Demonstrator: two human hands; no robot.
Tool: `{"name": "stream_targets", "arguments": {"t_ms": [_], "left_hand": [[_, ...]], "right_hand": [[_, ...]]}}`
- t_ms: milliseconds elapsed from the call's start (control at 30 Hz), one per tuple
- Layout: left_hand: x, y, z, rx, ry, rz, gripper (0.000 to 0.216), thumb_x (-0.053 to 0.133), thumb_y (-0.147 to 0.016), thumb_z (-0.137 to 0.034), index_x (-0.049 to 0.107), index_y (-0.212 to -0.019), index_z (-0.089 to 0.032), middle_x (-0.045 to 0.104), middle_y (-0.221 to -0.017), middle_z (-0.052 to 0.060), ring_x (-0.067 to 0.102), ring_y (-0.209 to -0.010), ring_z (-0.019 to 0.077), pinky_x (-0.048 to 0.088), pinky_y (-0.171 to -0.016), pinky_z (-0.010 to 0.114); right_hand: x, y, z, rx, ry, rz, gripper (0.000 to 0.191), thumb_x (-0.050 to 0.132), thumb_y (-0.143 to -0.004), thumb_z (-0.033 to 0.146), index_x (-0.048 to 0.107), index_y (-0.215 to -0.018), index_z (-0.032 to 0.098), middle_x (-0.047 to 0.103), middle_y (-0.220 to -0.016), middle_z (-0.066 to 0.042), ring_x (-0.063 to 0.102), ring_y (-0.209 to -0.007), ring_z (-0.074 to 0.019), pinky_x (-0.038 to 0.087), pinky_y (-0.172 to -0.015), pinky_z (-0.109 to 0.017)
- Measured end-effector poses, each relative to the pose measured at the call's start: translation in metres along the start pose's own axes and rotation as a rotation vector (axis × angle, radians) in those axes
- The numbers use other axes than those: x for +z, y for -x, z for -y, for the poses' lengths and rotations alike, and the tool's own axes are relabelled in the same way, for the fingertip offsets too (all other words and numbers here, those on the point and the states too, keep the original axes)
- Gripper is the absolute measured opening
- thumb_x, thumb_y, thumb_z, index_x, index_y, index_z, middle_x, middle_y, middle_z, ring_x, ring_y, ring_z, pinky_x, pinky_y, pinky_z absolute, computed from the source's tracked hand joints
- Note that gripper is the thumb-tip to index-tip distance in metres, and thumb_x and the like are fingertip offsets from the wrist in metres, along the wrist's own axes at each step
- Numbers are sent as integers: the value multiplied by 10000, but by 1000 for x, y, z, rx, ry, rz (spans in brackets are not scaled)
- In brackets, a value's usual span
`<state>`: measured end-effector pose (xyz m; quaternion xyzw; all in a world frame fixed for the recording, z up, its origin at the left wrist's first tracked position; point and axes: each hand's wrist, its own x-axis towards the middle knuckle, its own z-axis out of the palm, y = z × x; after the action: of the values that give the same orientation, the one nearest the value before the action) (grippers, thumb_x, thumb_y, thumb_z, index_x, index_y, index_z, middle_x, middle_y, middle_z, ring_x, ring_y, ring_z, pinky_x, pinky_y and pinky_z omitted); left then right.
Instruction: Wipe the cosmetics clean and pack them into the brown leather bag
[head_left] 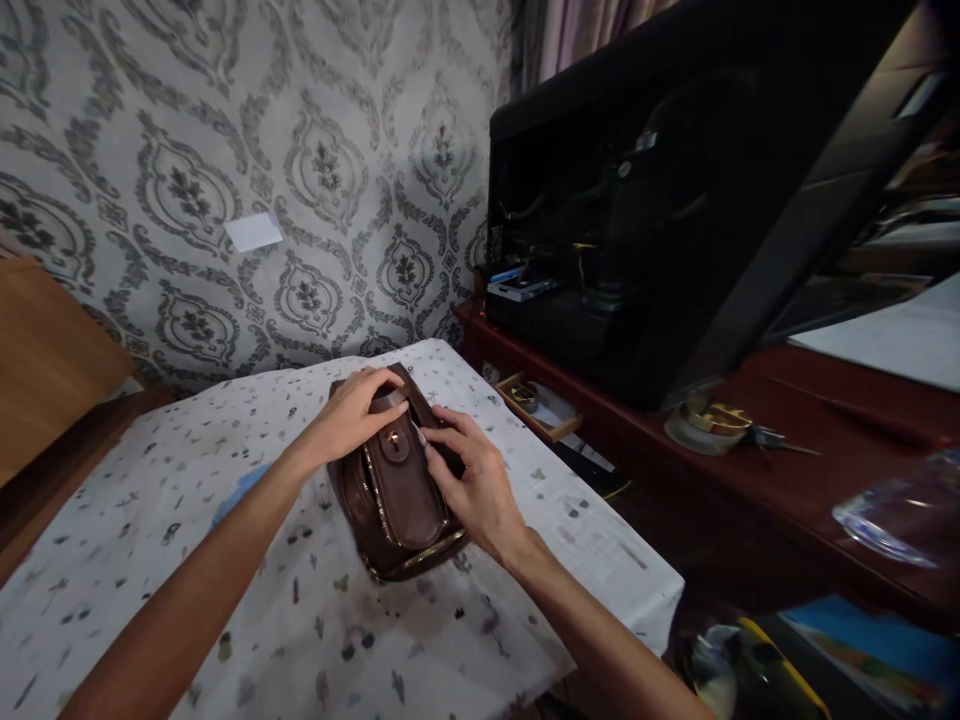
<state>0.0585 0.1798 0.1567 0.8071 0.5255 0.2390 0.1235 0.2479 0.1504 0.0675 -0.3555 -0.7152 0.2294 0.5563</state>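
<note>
A brown leather bag [411, 492] with gold-coloured zippers and a small metal clasp on its front tab lies on a printed white cloth [300, 620]. My left hand [361, 408] grips the top of the bag, its thumb and fingers around the strap flap above the clasp. On the other side, my right hand [474, 482] has its thumb and fingertips drawn together at the edge of the front pocket. Whatever those fingertips pinch there is too small to make out. The zipper on the pocket's left side shows a gap, and another zipper runs along the bottom.
A large black cabinet-like object [637, 230] stands on a red-brown desk [810, 440] to the right. Below it a small drawer [559, 425] is pulled out beside the cloth. A roll of tape [709, 425] sits on the desk. Blue fabric [238, 495] lies left of the bag.
</note>
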Motion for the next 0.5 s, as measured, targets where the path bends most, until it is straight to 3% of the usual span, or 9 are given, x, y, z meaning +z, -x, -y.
{"name": "stream_targets", "arguments": {"t_ms": [100,233,367,500], "left_hand": [[-5,16,-7,90,-47,73,385,474,-950,-336,529,-1323,-257,541,-1370,104,478,-1314,294,420,-1082,447],[-18,33,-13,144,-156,344,581,516,-887,-214,445,-1445,-358,231,-1638,55,285,-1486,342,425,-1106,449],[-25,34,-18,123,-306,450,694,543,-853,-173,387,-1492,-393,100,-1685,49,259,-1498,381,475,-1053,438],[-31,28,-22,123,-407,552,791,565,-854,-216,257,-1559,-402,43,-1701,53,276,-1493,388,542,-920,348]], "right_hand": [[-7,-2,0,-19,16,75,284,534,-920,188,754,-1098,214,634,-1302,-134,630,-1203,-241,508,-1033,-417],[-12,-5,-2,-12,-18,122,300,528,-923,196,755,-1118,220,632,-1314,-133,623,-1222,-249,504,-1039,-432],[-11,-5,-5,-1,-39,125,298,544,-913,202,763,-1113,228,634,-1313,-125,610,-1236,-250,484,-1063,-437],[-9,-5,-7,5,-94,112,284,553,-923,228,768,-1107,245,633,-1311,-114,617,-1221,-234,482,-1067,-425]]}}
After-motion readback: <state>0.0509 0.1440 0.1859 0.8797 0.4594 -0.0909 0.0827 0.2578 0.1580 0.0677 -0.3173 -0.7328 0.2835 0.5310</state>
